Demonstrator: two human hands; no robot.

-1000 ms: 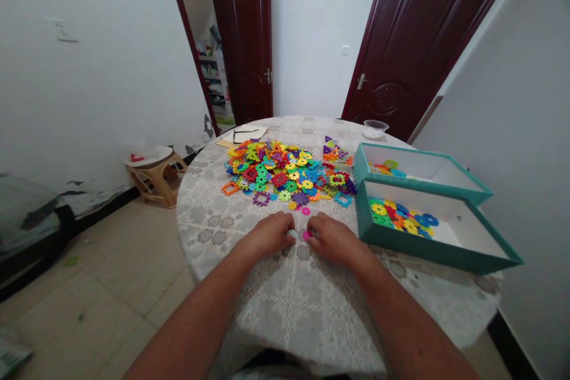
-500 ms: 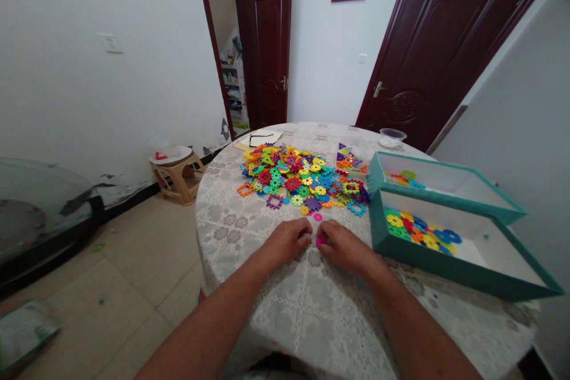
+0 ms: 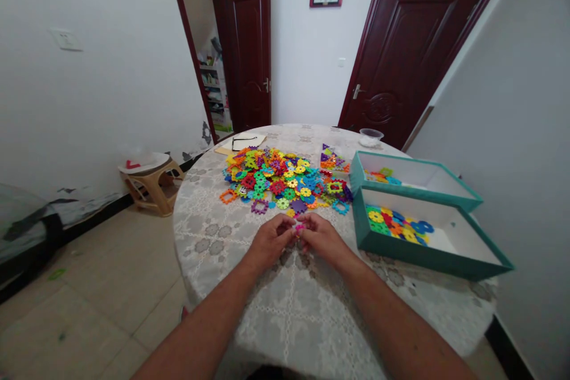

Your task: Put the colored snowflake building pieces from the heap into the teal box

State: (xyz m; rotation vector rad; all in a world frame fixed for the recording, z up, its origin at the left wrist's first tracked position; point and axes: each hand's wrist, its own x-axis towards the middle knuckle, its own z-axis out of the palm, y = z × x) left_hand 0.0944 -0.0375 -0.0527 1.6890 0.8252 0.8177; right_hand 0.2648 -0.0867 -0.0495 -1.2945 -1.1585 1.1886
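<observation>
A small pink plastic interlocking disc [image 3: 300, 227] sits between my fingertips, just above the tablecloth, its shape partly covered. My right hand [image 3: 324, 236] pinches it between thumb and fingers. From the other side, my left hand [image 3: 271, 240] is closed with its thumb and fingertips at the disc's edge. Right beyond my hands lies a big heap of mixed interlocking plastic pieces [image 3: 276, 178] in many colours, round, square and flower-shaped. A purple square piece [image 3: 298, 206] and a purple square frame [image 3: 259, 206] lie at the heap's near edge.
To the right stand two teal boxes, the near box [image 3: 427, 261] and the far box [image 3: 418, 160], with some pieces inside. Triangular pieces [image 3: 332, 160] lie behind the heap. Glasses [image 3: 243, 141] on paper and a clear bowl [image 3: 371, 135] are at the back of the round table [image 3: 214, 291].
My hands have come together around the pink disc, my left hand closing in on it. The whole view has swung slightly to the right.
</observation>
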